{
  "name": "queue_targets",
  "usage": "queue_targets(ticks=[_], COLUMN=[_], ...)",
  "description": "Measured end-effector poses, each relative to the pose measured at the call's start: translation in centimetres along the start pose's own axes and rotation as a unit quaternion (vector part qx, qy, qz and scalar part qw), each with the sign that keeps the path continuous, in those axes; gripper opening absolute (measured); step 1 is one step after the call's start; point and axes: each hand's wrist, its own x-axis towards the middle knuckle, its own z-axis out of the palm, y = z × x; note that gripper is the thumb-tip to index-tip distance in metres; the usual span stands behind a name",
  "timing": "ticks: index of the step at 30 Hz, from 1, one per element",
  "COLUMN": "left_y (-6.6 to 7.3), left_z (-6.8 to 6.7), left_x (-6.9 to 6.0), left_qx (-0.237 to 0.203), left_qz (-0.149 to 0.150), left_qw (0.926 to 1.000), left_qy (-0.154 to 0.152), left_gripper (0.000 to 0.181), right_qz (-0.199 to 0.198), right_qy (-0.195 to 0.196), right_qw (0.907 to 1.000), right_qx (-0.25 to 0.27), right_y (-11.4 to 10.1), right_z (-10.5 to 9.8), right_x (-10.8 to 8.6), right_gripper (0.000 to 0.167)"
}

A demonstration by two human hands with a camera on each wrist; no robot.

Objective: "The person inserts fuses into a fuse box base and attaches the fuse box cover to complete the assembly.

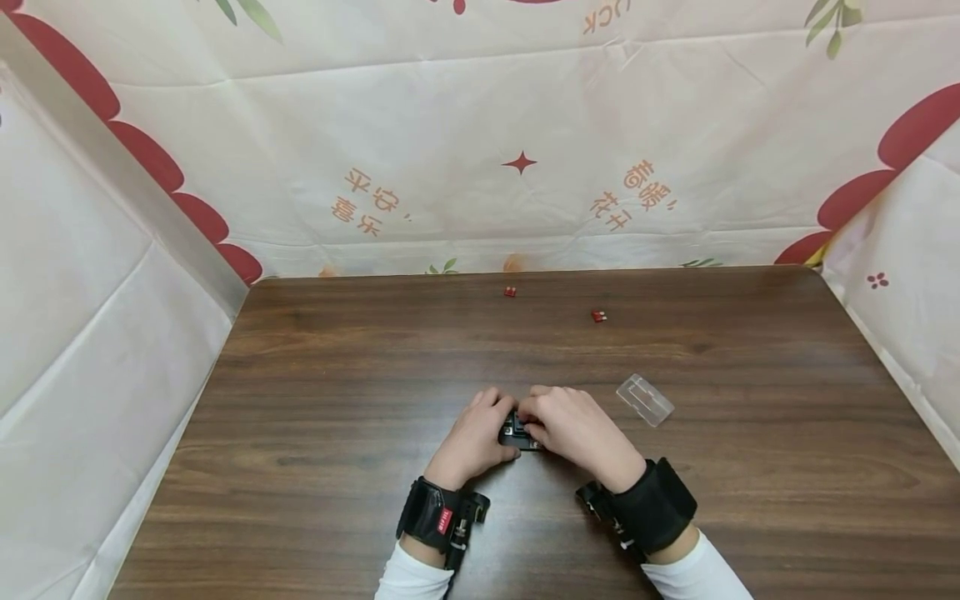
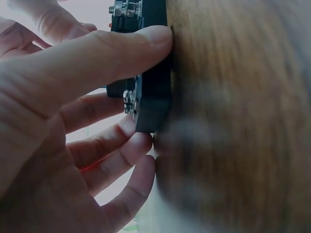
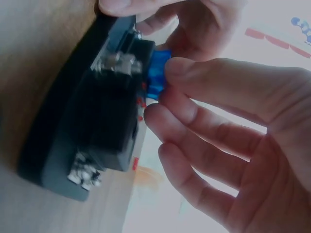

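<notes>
A black electrical block (image 1: 517,442) with metal screw terminals rests on the table between both hands. My left hand (image 1: 471,437) holds it by the side; in the left wrist view the thumb lies across the block's black base (image 2: 154,109), with fingers on the far side. Curled over the top is my right hand (image 1: 573,425). The right wrist view shows its thumb and forefinger pinching a small blue part (image 3: 156,73) on top of the block. Small red spots show beside that blue part. The rest of the blue part is hidden by fingers.
Right of the hands lies a clear plastic cover (image 1: 645,400) on the brown wooden table (image 1: 337,433). Two small red pieces sit farther back, one red piece (image 1: 510,292) near the rear edge and another red piece (image 1: 598,317) to its right. White printed cloth (image 1: 465,108) hangs behind.
</notes>
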Motion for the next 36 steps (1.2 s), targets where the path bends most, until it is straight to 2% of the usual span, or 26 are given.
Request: queue_targets(ticks=[12,19,28,36], left_y=[-0.2,-0.3,-0.3,-0.4], left_z=[0.2,0.3,0.6,0.6], left_x=[0.3,0.2,0.3,0.2], left_qx=[0.0,-0.003,0.001,-0.005], left_qz=[-0.005,0.012,-0.008,-0.013], left_qw=[0.9999,0.9996,0.9999,0.9999], left_qy=[0.01,0.025,0.006,0.007], left_gripper=[0.05,0.049,0.051,0.052], right_qz=[0.011,0.014,0.032,0.016], right_qy=[-0.009,-0.019,-0.034,-0.029], right_qw=[0.9997,0.9991,0.9978,0.9979], right_qx=[-0.02,-0.036,-0.047,-0.055], right_y=[0.9,1.8,2.8,3.5], right_z=[-0.9,-1.3,-2.0,-2.1], right_x=[0.8,1.4,2.4,3.6], right_gripper=[0.014,0.015,0.018,0.017])
